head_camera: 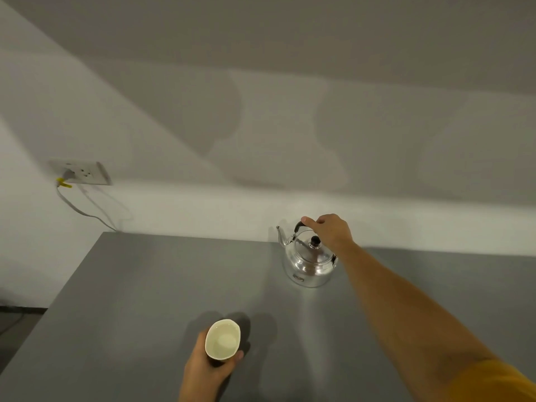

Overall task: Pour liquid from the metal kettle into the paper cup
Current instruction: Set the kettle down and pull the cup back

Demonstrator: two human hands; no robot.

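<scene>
My right hand (pixel 329 229) closed over the black handle of the metal kettle (pixel 309 261), kettle standing upright near the far edge of my grey table (pixel 130 285), my left hand (pixel 207 368) gripping the paper cup (pixel 222 339) near me, well apart from the kettle.

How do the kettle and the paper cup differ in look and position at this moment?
The kettle is shiny metal with its lid on; the paper cup is matte white and open-topped. The kettle is larger and sits far back near the wall; the cup is close to the camera. The right hand grips the kettle's handle from above; the left hand wraps the cup's side. Both stay upright.
</scene>
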